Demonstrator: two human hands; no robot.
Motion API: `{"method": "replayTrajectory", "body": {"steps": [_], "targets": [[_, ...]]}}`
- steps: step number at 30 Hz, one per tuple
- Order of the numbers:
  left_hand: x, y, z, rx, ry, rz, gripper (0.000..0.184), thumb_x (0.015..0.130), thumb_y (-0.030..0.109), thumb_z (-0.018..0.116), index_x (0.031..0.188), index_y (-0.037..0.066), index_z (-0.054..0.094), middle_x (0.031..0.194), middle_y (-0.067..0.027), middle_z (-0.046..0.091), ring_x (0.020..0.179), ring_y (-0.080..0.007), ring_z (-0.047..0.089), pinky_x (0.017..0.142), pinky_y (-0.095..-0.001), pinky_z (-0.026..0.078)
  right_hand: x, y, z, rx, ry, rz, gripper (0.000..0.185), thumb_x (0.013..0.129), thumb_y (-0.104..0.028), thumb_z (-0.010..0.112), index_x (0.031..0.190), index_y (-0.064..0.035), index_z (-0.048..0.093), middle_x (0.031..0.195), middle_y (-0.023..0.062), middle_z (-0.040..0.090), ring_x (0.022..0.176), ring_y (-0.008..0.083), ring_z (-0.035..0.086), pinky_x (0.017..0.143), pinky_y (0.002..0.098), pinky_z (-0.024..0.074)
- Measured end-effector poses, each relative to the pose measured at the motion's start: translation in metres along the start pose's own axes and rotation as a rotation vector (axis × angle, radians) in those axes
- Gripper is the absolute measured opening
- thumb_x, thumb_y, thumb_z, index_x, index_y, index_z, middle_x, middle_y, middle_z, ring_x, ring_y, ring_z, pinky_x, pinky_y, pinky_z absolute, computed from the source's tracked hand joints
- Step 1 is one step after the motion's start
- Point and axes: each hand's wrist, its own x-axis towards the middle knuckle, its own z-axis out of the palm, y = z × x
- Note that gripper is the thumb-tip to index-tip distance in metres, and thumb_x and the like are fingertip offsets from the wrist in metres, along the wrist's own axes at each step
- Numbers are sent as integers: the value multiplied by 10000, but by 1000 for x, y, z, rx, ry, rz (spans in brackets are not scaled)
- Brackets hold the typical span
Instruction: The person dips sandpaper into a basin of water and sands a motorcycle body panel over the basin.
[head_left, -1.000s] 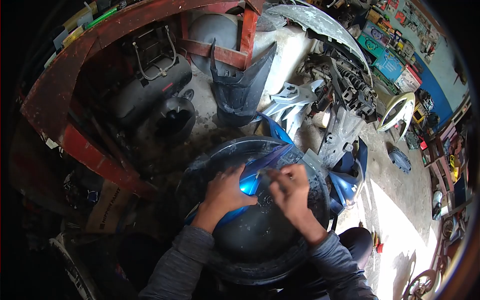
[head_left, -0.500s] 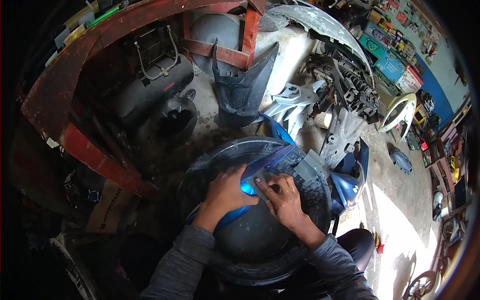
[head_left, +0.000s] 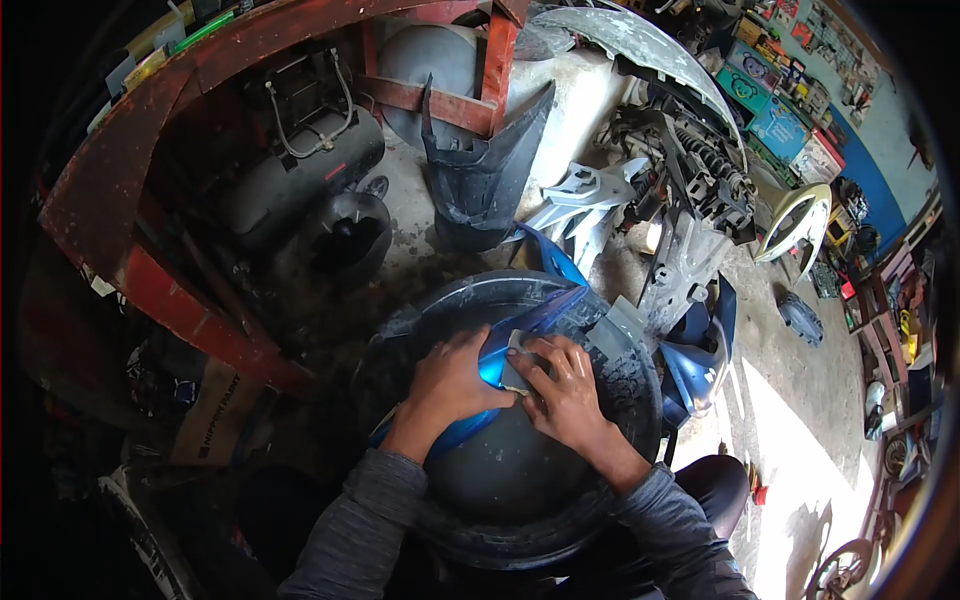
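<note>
The blue panel [head_left: 490,368] slants over the black tub [head_left: 500,490], its pointed tip near the far rim. Our left hand [head_left: 452,380] grips it around the middle; our right hand [head_left: 563,388] pinches a small grey sheet [head_left: 517,368] against its face.

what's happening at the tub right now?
A person grips a glossy blue panel in the left hand over a round black tub. The right hand presses a small grey sheet against the panel's face. Another blue piece sits just beyond the tub's far rim, and a silvery part lies on the far right side.
</note>
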Motion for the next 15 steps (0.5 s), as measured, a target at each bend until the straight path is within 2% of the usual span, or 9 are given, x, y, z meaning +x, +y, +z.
{"method": "replayTrajectory", "body": {"steps": [4, 6, 7, 8, 10, 11, 14, 15], "targets": [[1, -1, 0, 9, 9, 22, 1066, 645, 445, 878, 1555, 68, 469, 1532, -212, 543, 1375, -437, 545, 1155, -496, 448, -4, 22, 10, 57, -33, -82, 685, 683, 41, 729, 1352, -90, 672, 1304, 146, 644, 1323, 413, 550, 1111, 495, 473], [1, 2, -3, 17, -3, 11, 1071, 644, 449, 877, 1556, 64, 468, 1529, -213, 545, 1373, -437, 547, 1153, -494, 450, -2, 26, 10, 255, 60, 44, 627, 695, 61, 696, 1311, -56, 695, 1348, 156, 638, 1353, 432, 539, 1151, 520, 444], [0, 3, -4, 22, -15, -1, 1076, 642, 453, 877, 1557, 60, 467, 1527, -214, 547, 1371, -436, 549, 1151, -491, 452, -2, 28, 11, 271, 118, 104, 566, 739, 92, 654, 1293, -12, 706, 1356, 180, 655, 1256, 421, 616, 1100, 491, 496], [0, 4, -6, 22, -16, -1, 1076, 642, 453, 877, 1557, 60, 467, 1527, -214, 547, 1371, -436, 549, 1151, -491, 452, -1, 27, 12, 271, 118, 105, 566, 739, 92, 654, 1293, -12, 706, 1356, 180, 655, 1256, 421, 616, 1100, 491, 496], [-1, 5, -8, -3, -29, -12, 1083, 642, 462, 873, 1560, 59, 464, 1526, -210, 550, 1366, -443, 551, 1147, -490, 457, 1, 26, 13, 524, 202, 445, 522, 791, 117, 609, 1295, 16, 698, 1357, 195, 672, 1172, 398, 675, 1045, 429, 543], [0, 4, -6, -5, -30, -11, 1083, 642, 462, 873, 1560, 59, 464, 1526, -210, 550, 1366, -443, 551, 1147, -490, 457, 3, 29, 12, 488, 239, 404, 484, 839, 123, 560, 1296, 32, 690, 1342, 204, 683, 1161, 384, 699, 1011, 379, 563], [2, 2, -1, 3, -4, 4, 1065, 644, 467, 868, 1548, 57, 483, 1513, -197, 570, 1360, -419, 566, 1139, -477, 466, 8, 22, 4, 354, 222, 312, 527, 802, 125, 563, 1296, 9, 704, 1337, 209, 678, 1253, 389, 664, 1067, 417, 543], [1, 3, 2, -2, -56, 14, 1057, 642, 469, 866, 1542, 59, 493, 1511, -191, 575, 1362, -399, 571, 1135, -471, 471, 7, 21, 7, 352, 225, 312, 527, 802, 125, 563, 1296, 9, 704, 1337, 209, 678, 1253, 389, 664, 1067, 417, 543]]}}
